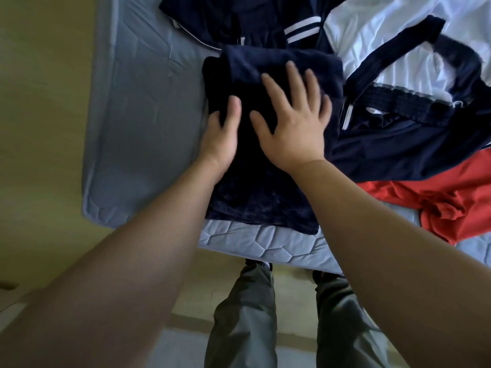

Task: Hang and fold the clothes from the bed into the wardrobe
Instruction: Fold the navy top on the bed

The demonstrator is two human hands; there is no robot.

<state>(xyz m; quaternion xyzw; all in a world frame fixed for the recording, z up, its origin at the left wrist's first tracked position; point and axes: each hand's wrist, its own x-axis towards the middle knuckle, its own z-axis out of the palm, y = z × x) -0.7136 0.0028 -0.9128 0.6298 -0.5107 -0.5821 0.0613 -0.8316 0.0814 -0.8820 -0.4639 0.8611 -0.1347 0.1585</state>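
Observation:
A folded navy garment (265, 192) lies on the near edge of the grey-blue mattress (148, 123). My right hand (292, 120) lies flat on top of it with fingers spread. My left hand (223, 134) grips the garment's left edge, thumb on top and fingers tucked underneath, out of sight. More clothes lie beyond and to the right: a navy piece with white stripes (300, 29), a white garment (393, 41), navy shorts with a waistband (403, 123), and a red garment (438, 203).
The mattress's left part (138, 160) is bare. A yellowish floor (39, 128) lies left of the bed. My legs in grey trousers (244, 314) stand against the bed's near edge. No wardrobe is in view.

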